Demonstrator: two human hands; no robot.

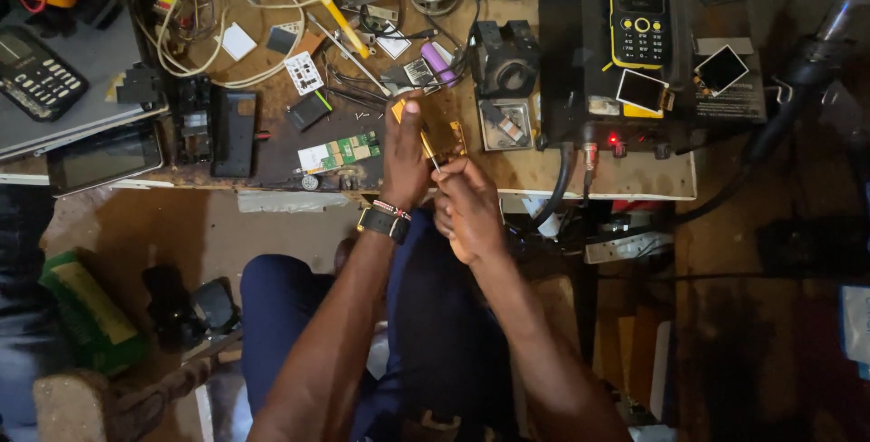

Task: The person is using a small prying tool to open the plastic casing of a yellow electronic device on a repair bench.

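The left hand (405,157) reaches onto the front edge of the worktop (580,175), its fingers pinched on a small yellowish part (399,109) that sits on the dark mat. The right hand (467,206) is just beside it, almost touching, fingers clenched around a thin screwdriver (428,147). The screwdriver's long axis runs on a slant, tip pointing up and left towards the part, handle buried in the right fist. The tip itself is too small to make out clearly.

Left of the hands lies a green circuit board (340,152), and further left a black phone shell (234,132). Behind the hands, tweezers (349,54) and a yellow pencil (333,9) lie slantwise among a tangle of wires (195,30). A purple cell (438,62) lies right of the tweezers. To the right stands a black box (503,57), then a dark power unit (580,98) with a red light, a yellow-and-black phone (640,9) lying on top of it. Thick cables (562,184) drop from the unit close by the right hand. A tablet (104,157) hangs over the worktop's left end.
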